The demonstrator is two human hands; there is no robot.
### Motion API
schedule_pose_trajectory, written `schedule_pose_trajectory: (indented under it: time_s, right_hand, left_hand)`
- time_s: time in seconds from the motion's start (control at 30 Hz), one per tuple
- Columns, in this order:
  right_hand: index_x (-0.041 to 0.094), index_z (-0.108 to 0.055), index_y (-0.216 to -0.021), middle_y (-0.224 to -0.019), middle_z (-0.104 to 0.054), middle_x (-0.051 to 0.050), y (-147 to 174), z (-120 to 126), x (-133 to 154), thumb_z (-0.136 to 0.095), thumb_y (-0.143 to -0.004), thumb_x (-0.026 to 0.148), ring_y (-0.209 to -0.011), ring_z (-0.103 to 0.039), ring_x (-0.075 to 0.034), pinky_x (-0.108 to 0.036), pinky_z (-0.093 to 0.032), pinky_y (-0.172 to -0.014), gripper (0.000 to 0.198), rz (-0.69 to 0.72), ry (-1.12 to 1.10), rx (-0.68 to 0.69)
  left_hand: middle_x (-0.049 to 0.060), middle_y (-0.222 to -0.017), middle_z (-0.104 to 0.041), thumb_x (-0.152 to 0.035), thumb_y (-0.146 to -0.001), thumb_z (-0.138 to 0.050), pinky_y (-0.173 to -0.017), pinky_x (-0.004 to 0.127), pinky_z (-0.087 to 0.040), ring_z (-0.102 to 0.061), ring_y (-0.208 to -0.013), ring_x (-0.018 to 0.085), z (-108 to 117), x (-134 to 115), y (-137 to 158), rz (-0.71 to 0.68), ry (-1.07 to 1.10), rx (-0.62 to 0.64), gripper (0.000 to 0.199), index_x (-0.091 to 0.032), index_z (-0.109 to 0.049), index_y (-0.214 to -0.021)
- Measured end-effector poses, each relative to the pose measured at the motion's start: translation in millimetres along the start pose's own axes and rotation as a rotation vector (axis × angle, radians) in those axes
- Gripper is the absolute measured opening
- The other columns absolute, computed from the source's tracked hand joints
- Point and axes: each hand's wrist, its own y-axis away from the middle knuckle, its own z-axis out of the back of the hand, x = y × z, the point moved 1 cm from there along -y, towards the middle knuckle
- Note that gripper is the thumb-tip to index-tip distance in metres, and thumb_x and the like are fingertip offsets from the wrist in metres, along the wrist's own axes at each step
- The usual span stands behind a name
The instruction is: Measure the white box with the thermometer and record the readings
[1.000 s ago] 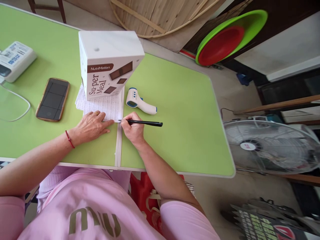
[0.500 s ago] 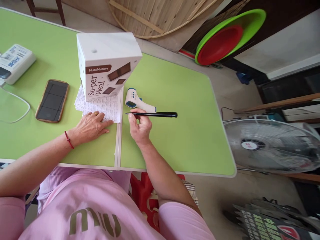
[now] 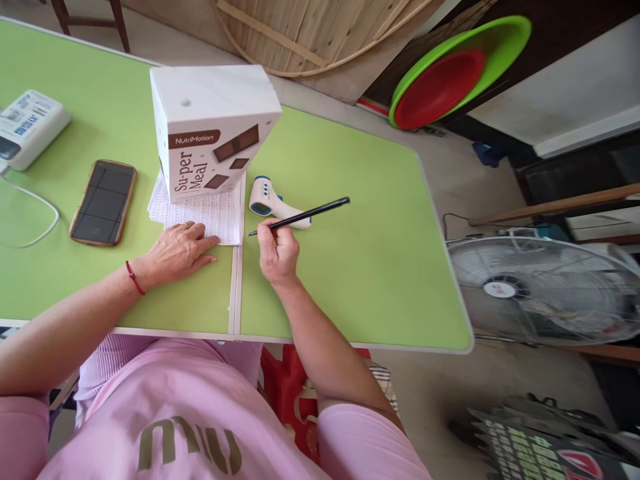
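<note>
My right hand [image 3: 279,255] pinches a black pen [image 3: 315,211], its tip pointing left beside the seam in the green table. Flat on the lower edge of the written sheets of paper [image 3: 213,220] lies my left hand [image 3: 180,253], fingers stretched out. A white "Su-per Meal" box [image 3: 215,133] stands on the upper part of those sheets and hides some of them. Just beyond the pen lies a white and blue infrared thermometer [image 3: 273,200], partly covered by the pen and my right hand.
To the left are a phone [image 3: 103,202] in a brown case and a white power device [image 3: 33,127] with a cable. The green table [image 3: 375,280] ends at the right, where a fan [image 3: 540,290] stands. Green and red basins [image 3: 440,87] lean at the back.
The pen has tilted: its back end rose and its tip dropped slightly. My right hand shifted a little to the left. My left hand stays on the paper.
</note>
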Motion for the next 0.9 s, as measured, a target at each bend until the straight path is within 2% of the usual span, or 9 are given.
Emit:
schedule_pose_trajectory:
  time_s: [0.13, 0.3, 0.47, 0.6, 0.73, 0.9]
  right_hand:
    - [0.025, -0.057, -0.088, -0.063, -0.055, 0.005, -0.5, 1.3, -0.1, -0.052, -0.099, 0.052, -0.054, -0.054, -0.013, -0.028, -0.049, -0.054, 0.029, -0.035, -0.015, -0.006]
    - [0.025, -0.059, -0.087, -0.065, -0.06, 0.003, -1.4, 0.7, 2.6, -0.059, -0.095, 0.051, -0.055, -0.056, -0.014, -0.029, -0.051, -0.055, 0.026, -0.045, -0.056, 0.031]
    - [0.024, -0.063, -0.085, -0.071, -0.066, 0.001, 2.7, -6.4, 3.1, -0.065, -0.089, 0.047, -0.059, -0.06, -0.014, -0.029, -0.054, -0.057, 0.024, -0.111, -0.118, 0.067]
    - [0.023, -0.062, -0.077, -0.063, -0.062, 0.003, 5.9, -11.8, 2.8, -0.067, -0.086, 0.048, -0.054, -0.056, -0.013, -0.027, -0.051, -0.053, 0.027, -0.178, -0.117, 0.104]
    - [0.023, -0.061, -0.076, -0.062, -0.061, 0.003, 6.2, -12.9, 3.6, -0.066, -0.087, 0.05, -0.054, -0.056, -0.014, -0.028, -0.05, -0.054, 0.029, -0.177, -0.106, 0.103]
    - [0.024, -0.059, -0.078, -0.062, -0.059, 0.004, 6.7, -12.2, 3.0, -0.065, -0.09, 0.051, -0.054, -0.054, -0.013, -0.027, -0.048, -0.054, 0.03, -0.172, -0.093, 0.164]
  left_hand:
    - [0.01, -0.096, -0.065, -0.045, -0.107, -0.045, -0.068, 0.033, -0.044, -0.06, -0.083, 0.024, -0.7, 2.2, 0.1, 0.0, 0.024, -0.018, 0.042, -0.019, -0.07, -0.129]
    - [0.01, -0.094, -0.065, -0.044, -0.108, -0.045, -0.066, 0.032, -0.042, -0.06, -0.081, 0.023, -0.3, 3.5, 0.5, 0.001, 0.011, -0.025, 0.041, -0.019, -0.07, -0.127]
    - [0.011, -0.098, -0.065, -0.046, -0.108, -0.046, -0.07, 0.033, -0.043, -0.06, -0.085, 0.024, 2.3, -0.8, -0.9, 0.013, 0.002, 0.037, 0.044, -0.022, -0.067, -0.137]
    - [0.013, -0.104, -0.064, -0.047, -0.106, -0.051, -0.076, 0.036, -0.045, -0.06, -0.09, 0.027, 8.0, -8.3, -2.2, 0.05, -0.013, 0.114, 0.044, -0.028, -0.063, -0.144]
    - [0.013, -0.106, -0.063, -0.046, -0.105, -0.052, -0.078, 0.037, -0.046, -0.059, -0.094, 0.028, 11.5, -12.9, -2.9, 0.066, -0.032, 0.151, 0.045, -0.028, -0.061, -0.145]
    - [0.013, -0.104, -0.062, -0.046, -0.105, -0.052, -0.077, 0.036, -0.045, -0.058, -0.093, 0.028, 10.8, -12.4, -2.8, 0.061, -0.041, 0.147, 0.043, -0.028, -0.061, -0.143]
